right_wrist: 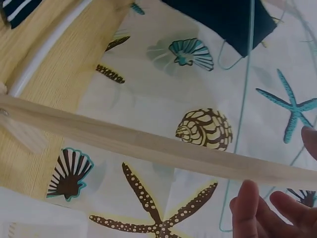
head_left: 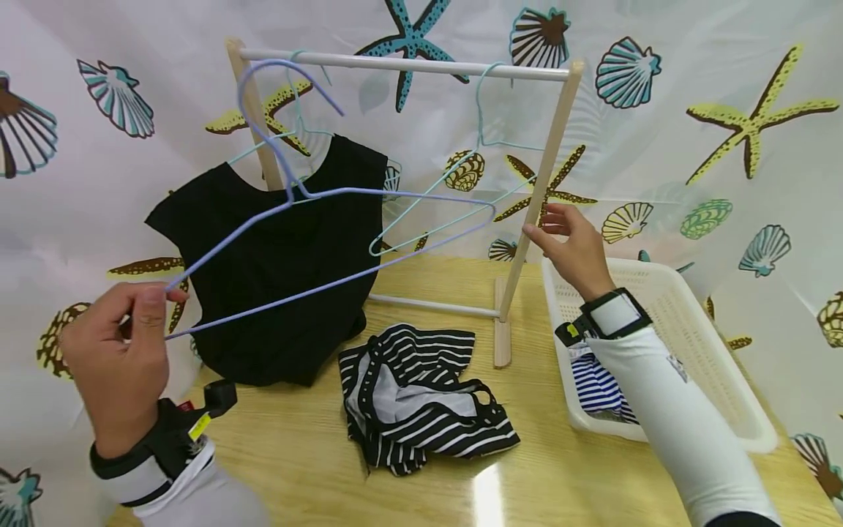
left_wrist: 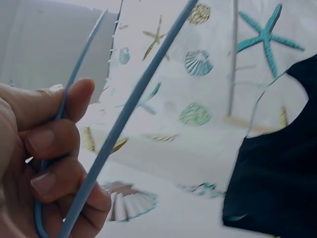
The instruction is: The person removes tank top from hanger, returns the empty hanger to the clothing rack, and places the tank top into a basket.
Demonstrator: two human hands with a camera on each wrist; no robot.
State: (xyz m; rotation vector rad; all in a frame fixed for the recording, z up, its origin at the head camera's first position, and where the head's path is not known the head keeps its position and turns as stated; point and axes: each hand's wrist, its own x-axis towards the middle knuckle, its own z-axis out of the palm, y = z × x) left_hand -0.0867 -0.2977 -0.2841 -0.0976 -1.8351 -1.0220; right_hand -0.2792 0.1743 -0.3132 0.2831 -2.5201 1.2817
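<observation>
Presently, the left hand pinches a blue hanger in front of the rack. The right hand, loosely bent and gripping nothing, is at the rack's right post; whether it touches, I cannot tell. A black top hangs on the rack.

No text is legible; the yellow tag on the left wrist strap and small mark on the right sleeve cannot be read.
</observation>
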